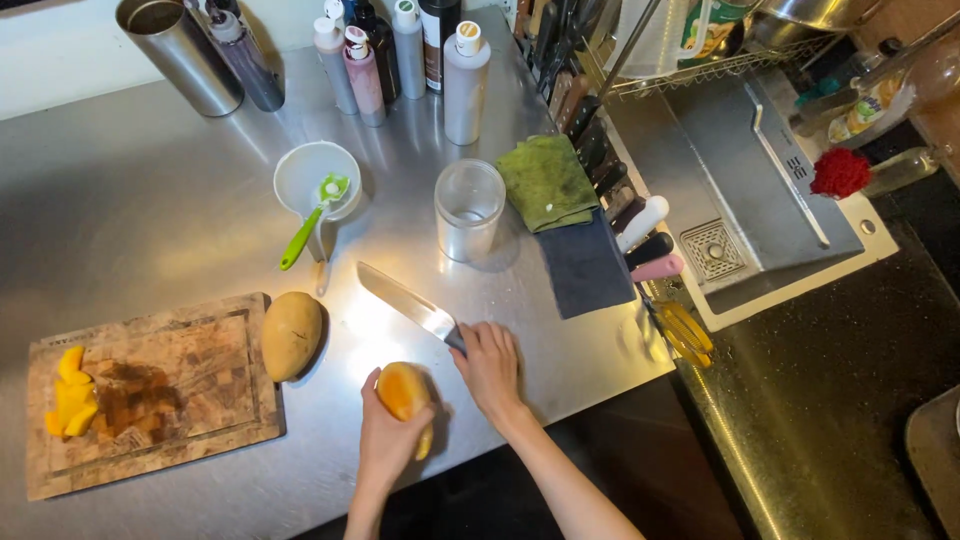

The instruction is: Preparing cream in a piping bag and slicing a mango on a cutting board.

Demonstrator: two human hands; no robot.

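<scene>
Left hand (388, 440) is wrapped around a cut mango (404, 392) at the tabletop (150, 200) edge; right hand (490, 362), just beside it, grips the knife (405, 300) handle, blade pointing away. Mango looks slippery and soft on the cut face, so hold by the skin. Whole mango (291, 335) lies left of both hands.

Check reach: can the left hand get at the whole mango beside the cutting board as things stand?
Probably not right away. The left hand is full, gripping a cut mango piece. The path itself looks free: only bare steel counter lies between it and the whole mango, which leans against the cutting board.
</scene>
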